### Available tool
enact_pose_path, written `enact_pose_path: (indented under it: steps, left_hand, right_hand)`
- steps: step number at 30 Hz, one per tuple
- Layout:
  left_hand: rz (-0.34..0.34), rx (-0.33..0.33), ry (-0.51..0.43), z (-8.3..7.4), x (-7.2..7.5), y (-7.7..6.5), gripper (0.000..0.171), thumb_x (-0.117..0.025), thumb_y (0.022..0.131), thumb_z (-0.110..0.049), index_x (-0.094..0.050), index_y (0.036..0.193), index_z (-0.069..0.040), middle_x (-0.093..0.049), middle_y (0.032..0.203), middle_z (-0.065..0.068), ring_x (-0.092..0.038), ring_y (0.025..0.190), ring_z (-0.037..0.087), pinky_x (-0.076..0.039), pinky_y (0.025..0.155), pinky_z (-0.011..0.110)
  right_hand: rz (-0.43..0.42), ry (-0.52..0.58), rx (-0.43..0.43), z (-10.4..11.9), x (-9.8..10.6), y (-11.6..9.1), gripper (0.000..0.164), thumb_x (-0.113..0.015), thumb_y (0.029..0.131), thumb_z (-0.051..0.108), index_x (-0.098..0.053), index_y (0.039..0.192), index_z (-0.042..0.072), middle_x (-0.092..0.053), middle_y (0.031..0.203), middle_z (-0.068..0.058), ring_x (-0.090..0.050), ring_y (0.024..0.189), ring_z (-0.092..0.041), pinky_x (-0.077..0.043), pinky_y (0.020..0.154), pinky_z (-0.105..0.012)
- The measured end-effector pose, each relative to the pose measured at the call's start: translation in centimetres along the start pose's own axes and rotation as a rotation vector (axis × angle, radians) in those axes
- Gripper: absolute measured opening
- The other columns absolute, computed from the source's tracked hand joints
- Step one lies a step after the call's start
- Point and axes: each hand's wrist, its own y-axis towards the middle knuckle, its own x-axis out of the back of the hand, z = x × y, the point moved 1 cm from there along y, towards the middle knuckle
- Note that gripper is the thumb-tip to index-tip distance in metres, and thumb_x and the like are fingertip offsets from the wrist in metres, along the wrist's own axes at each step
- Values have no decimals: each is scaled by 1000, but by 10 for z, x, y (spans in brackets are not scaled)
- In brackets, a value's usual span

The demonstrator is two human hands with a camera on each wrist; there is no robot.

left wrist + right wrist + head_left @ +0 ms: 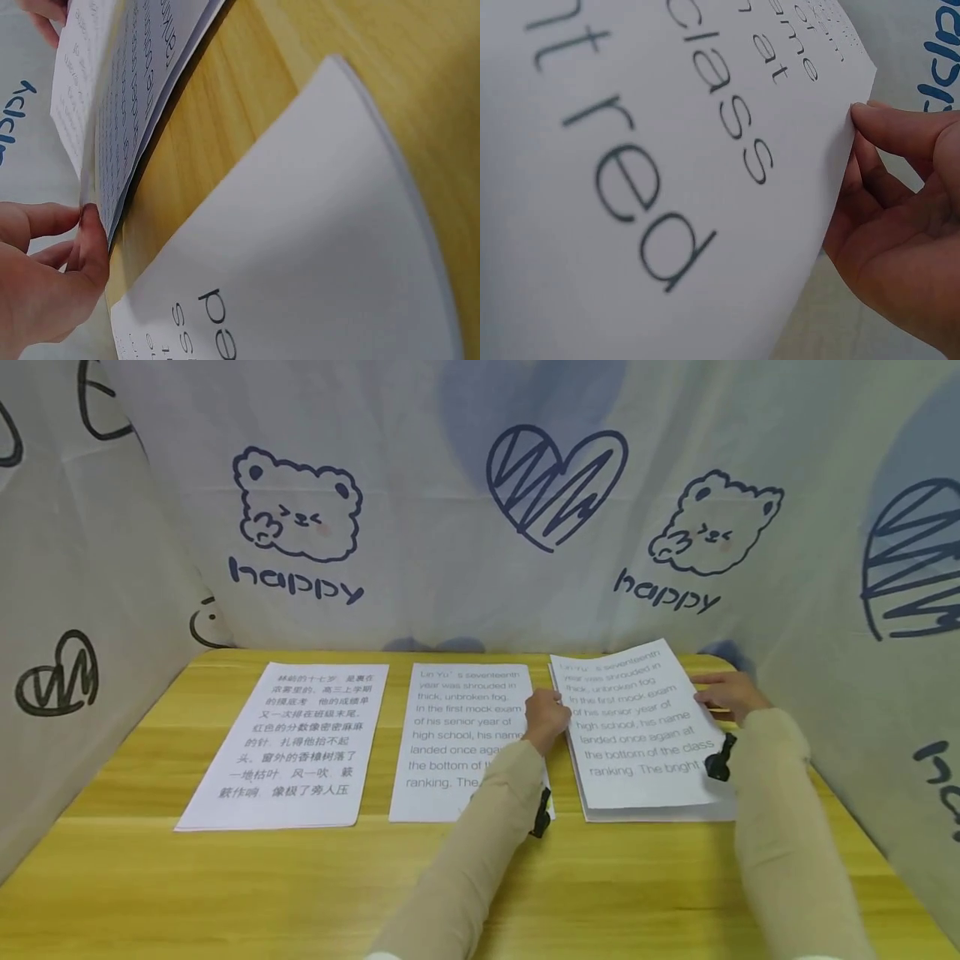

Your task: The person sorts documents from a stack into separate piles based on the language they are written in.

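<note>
A printed sheet of paper with English text is held tilted over the right-hand stack of paper. My left hand pinches its left edge between thumb and fingers, as the left wrist view shows. On the opposite edge, my right hand grips the sheet, thumb on the printed face and fingers behind it in the right wrist view. The sheet's upper right corner rises above the stack. Below it in the left wrist view, more printed text shows on the stack.
A middle stack of English pages lies beside the right one, partly covered by my left forearm. Farther left is a stack with Chinese text. All lie on a wood-grain table. A white curtain with drawings hangs behind.
</note>
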Motion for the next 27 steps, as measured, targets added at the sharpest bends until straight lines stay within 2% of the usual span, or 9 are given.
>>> enact_pose_path:
  steps: [8,11,14,16,19,23,25,26,27]
  left_hand:
    - [19,27,38,-4,0,-5,35,-62,84,1,-66,119,4,-62,121,18,-58,111,29,-49,91,35]
    - [32,25,37,-4,1,-4,21,-62,83,0,-69,102,7,-66,106,18,-61,91,26,-51,73,30]
    - [57,22,52,-4,4,-1,6,-62,82,0,-62,78,4,-61,82,13,-53,68,21,-40,54,27]
    - [86,25,71,-2,4,0,19,-61,82,1,-51,66,-1,-51,68,9,-45,58,19,-33,48,26]
    - [97,28,93,3,5,0,19,-60,82,0,-49,68,-3,-45,65,6,-41,55,18,-32,46,26]
    - [62,-3,104,5,8,0,22,-61,83,-1,-47,66,-4,-46,64,8,-42,53,18,-33,45,26]
    - [43,-38,118,3,12,1,30,-61,83,-2,-42,60,-6,-48,64,8,-39,51,16,-31,44,24]
    - [35,-54,118,2,14,2,26,-60,85,-2,-48,62,-3,-54,69,9,-45,55,16,-36,47,23]
    - [40,-70,114,1,17,4,29,-59,85,-2,-45,60,-3,-53,67,8,-42,52,15,-34,46,22]
  right_hand:
    - [11,-26,63,-2,-11,0,52,-48,94,-2,-35,144,-8,-45,134,-30,-52,104,-33,-47,84,-41]
    - [-6,-36,74,-3,-12,2,50,-50,95,2,-38,142,-10,-47,130,-29,-53,100,-32,-47,79,-37]
    - [-15,-14,31,-4,-14,4,50,-52,98,10,-39,142,-8,-48,130,-26,-53,103,-33,-47,78,-36]
    - [-21,0,-13,-5,-16,5,50,-54,98,15,-39,141,-6,-48,130,-23,-52,105,-34,-47,80,-36]
    - [3,-17,-60,-8,-17,5,47,-54,98,17,-42,136,-7,-50,121,-21,-51,103,-32,-45,77,-34]
    - [21,-104,-93,-13,-18,7,27,-58,95,17,-54,110,-5,-52,94,-12,-50,86,-24,-41,67,-29]
    - [33,-134,-99,-17,-18,14,22,-59,94,17,-53,103,-2,-48,87,-9,-48,83,-24,-40,68,-32]
    - [36,-145,-99,-21,-18,20,23,-60,94,18,-53,102,-2,-47,88,-10,-49,84,-25,-41,68,-33]
    - [33,-157,-95,-26,-17,28,24,-60,94,17,-54,105,-3,-49,90,-11,-50,87,-27,-42,70,-34]
